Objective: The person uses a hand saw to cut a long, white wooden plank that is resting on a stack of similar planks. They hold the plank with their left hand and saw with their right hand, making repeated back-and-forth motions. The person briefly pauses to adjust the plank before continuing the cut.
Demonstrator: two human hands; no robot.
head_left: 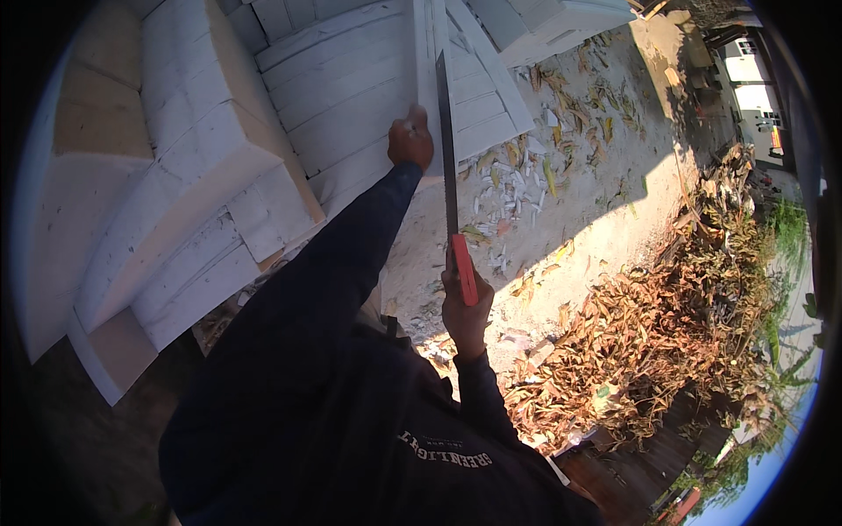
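My right hand (465, 307) is closed around the red handle of a handsaw (448, 149). Its long dark blade points away from me, its far end beside a long white strip (427, 70). Just left of the blade, my left hand (410, 140) is curled in a fist against the near part of this strip; the fingers' undersides are hidden. Beneath the strip lie white slabs (351, 105) set side by side. Whether the saw teeth touch the strip cannot be made out.
Large white blocks (193, 158) are stacked on the left, and another white block (553, 26) stands at the far side. White offcuts (517, 180) and leaves litter the sandy ground. A big heap of dry brown leaves (631, 324) fills the right.
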